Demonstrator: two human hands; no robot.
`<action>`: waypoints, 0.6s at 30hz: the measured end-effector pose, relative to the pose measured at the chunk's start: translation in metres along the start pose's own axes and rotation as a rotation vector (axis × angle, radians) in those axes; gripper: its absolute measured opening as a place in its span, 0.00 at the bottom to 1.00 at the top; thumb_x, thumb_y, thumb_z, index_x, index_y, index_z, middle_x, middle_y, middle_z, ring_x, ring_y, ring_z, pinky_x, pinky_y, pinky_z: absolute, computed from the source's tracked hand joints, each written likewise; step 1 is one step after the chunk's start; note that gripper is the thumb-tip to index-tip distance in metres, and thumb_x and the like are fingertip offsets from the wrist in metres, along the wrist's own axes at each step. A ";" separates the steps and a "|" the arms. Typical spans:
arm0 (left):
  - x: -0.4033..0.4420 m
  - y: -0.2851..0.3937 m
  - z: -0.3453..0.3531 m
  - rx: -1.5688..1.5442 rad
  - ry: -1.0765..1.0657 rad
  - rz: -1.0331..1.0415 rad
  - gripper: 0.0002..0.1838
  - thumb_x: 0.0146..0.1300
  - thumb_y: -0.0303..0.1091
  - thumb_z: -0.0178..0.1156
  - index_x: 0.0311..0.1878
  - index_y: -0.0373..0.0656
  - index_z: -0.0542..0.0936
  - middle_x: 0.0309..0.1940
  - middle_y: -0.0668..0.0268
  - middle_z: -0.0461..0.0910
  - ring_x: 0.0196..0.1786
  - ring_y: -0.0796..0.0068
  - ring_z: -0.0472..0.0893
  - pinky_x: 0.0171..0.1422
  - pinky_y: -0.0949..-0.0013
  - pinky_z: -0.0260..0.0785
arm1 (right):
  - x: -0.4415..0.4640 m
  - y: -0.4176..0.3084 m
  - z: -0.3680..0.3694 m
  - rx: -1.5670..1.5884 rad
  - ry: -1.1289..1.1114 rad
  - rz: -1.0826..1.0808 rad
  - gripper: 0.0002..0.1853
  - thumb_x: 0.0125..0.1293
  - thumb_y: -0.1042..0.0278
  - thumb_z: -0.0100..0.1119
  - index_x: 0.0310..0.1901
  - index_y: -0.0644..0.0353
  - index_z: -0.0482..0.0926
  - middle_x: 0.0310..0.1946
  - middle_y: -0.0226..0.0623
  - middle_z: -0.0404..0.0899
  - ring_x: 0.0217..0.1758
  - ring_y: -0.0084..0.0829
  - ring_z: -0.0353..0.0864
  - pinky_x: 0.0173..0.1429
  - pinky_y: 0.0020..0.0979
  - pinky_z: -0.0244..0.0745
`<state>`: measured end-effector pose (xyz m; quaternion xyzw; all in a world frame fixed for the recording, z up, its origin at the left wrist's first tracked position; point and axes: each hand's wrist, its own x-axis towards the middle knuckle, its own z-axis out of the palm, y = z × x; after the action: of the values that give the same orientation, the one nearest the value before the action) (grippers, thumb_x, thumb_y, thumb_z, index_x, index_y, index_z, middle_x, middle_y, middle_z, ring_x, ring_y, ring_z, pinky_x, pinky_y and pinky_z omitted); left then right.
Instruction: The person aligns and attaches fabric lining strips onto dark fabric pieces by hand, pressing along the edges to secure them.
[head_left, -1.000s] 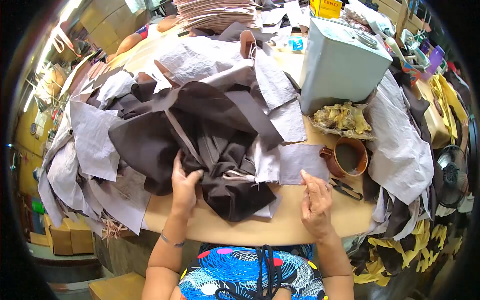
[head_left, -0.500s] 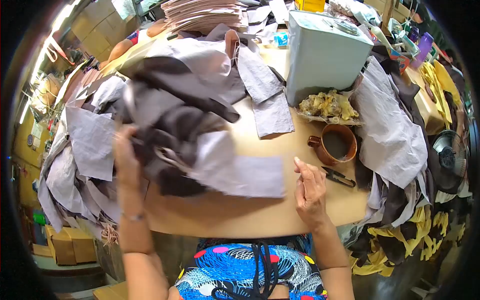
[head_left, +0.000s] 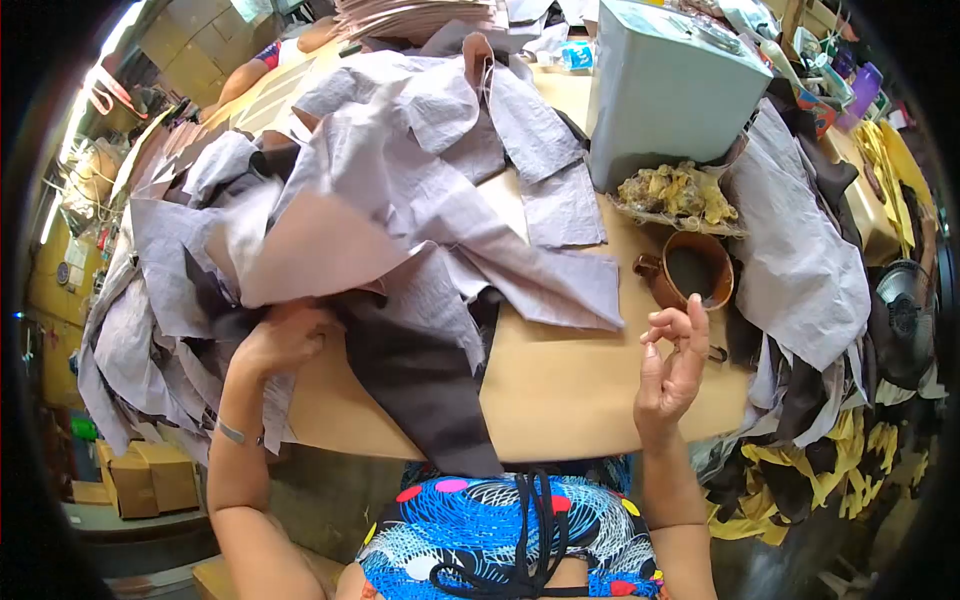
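My left hand (head_left: 290,338) is closed on the edge of a dark cloth piece (head_left: 415,385) at the left of the table. The cloth hangs down toward the table's front edge. Just above that hand, a pinkish-brown piece (head_left: 320,250) stands up, partly blurred; what holds it up is hidden. Around and behind it lies a heap of pale lilac-grey cloth pieces (head_left: 350,150), with one strip (head_left: 560,285) stretching right. My right hand (head_left: 675,375) is raised with its fingers apart and nothing in it, in front of a brown mug (head_left: 690,275) of dark liquid.
A tall metal tin (head_left: 660,95) stands behind a tray of yellowish crumbly lumps (head_left: 680,192). More grey cloth (head_left: 800,250) drapes over the right edge. A black-handled tool (head_left: 717,354) is mostly hidden behind my right hand. At the back are stacked sheets (head_left: 415,18) and another person's arm (head_left: 245,80).
The dark cloth bundle has come down and spread over the heap, showing its pale side. My left hand has moved lower and closed on cloth. My right hand has shifted right, its fingers spreading.
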<state>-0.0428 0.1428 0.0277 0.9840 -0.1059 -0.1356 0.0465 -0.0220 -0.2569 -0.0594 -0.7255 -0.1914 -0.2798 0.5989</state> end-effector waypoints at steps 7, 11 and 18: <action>-0.026 -0.010 0.021 -0.111 0.588 -0.152 0.23 0.46 0.21 0.58 0.50 0.37 0.75 0.46 0.53 0.76 0.54 0.53 0.72 0.60 0.61 0.62 | 0.005 -0.007 0.022 -0.283 -0.416 -0.081 0.42 0.51 0.75 0.62 0.68 0.63 0.53 0.53 0.46 0.72 0.53 0.41 0.73 0.59 0.39 0.66; -0.015 0.009 0.021 -0.734 0.788 -0.141 0.25 0.45 0.16 0.52 0.51 0.38 0.74 0.44 0.63 0.75 0.51 0.68 0.73 0.57 0.70 0.63 | 0.020 -0.001 0.040 -0.628 -0.615 -0.117 0.44 0.50 0.71 0.62 0.70 0.56 0.52 0.56 0.42 0.71 0.56 0.40 0.70 0.63 0.44 0.59; -0.068 -0.051 0.020 -0.832 1.449 -0.173 0.12 0.54 0.13 0.48 0.41 0.34 0.75 0.30 0.67 0.74 0.35 0.80 0.72 0.47 0.76 0.66 | 0.055 -0.010 0.026 -0.489 -0.546 -0.185 0.41 0.50 0.88 0.47 0.70 0.58 0.55 0.43 0.41 0.78 0.37 0.30 0.76 0.49 0.30 0.72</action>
<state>-0.1025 0.2061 0.0204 0.7348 0.0845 0.4990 0.4516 0.0188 -0.2331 -0.0199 -0.8746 -0.3364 -0.1666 0.3070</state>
